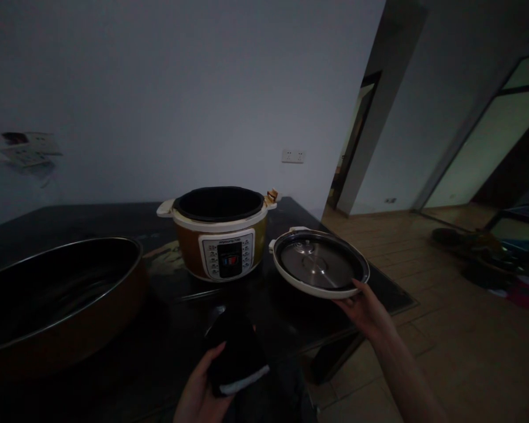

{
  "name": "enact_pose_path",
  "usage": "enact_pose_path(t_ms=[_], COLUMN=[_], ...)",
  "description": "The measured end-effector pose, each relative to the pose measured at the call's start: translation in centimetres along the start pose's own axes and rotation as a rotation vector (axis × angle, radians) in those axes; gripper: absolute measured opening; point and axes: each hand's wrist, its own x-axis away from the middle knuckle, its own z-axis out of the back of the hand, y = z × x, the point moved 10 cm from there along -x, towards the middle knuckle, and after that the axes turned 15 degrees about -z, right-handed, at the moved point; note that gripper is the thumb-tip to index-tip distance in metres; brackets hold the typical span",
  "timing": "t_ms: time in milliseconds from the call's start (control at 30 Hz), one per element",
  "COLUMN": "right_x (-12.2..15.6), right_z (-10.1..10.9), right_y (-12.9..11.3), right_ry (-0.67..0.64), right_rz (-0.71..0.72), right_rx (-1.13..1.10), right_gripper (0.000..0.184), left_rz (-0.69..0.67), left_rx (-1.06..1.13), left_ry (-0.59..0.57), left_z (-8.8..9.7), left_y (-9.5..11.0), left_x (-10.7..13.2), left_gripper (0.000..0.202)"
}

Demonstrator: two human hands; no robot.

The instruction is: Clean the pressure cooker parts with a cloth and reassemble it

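An open electric pressure cooker [220, 235] with a brown body and a white control panel stands on the dark table [92, 223]. Its round lid [320, 262] lies upside down just to the right, inner metal plate facing up. My right hand [364, 308] grips the lid's near rim, thumb on top. My left hand [203, 393] is closed on a dark cloth [238, 355] with a white edge, low in the view near the table's front edge.
A large dark round basin [57, 294] sits on the table at the left. The table's right corner ends near the lid, over a wood-patterned floor [423, 329]. A wall socket [293, 155] is behind; clutter lies on the floor far right.
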Motion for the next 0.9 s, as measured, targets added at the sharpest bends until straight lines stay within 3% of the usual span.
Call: enact_pose_path(t_ms=[200, 400, 633, 733, 900], right_x=[-0.2, 1.2, 3.3, 3.5, 3.1], right_z=[1.0, 1.1, 3.0, 5.4, 9.3], right_y=[0.5, 0.8, 1.4, 2.2, 4.5], right_ry=[-0.005, -0.067, -0.054, -0.011, 0.077], right_rz=[0.030, 0.161, 0.208, 0.176, 0.099], right_rx=[-0.035, 0.045, 0.069, 0.093, 0.126], right_gripper=[0.022, 0.047, 0.056, 0.048, 0.015], left_rz=[-0.014, -0.038, -0.055, -0.079, -0.111], left_rx=[0.030, 0.004, -0.017, -0.030, 0.008], left_ry=[-0.054, 0.021, 0.109, 0.117, 0.104], left_z=[-1.1, -0.7, -0.3, -0.4, -0.8], left_y=[0.4, 0.8, 1.0, 1.1, 1.0], left_x=[0.6, 0.7, 1.1, 1.3, 1.5], left_gripper=[0.058, 0.052, 0.048, 0.045, 0.042])
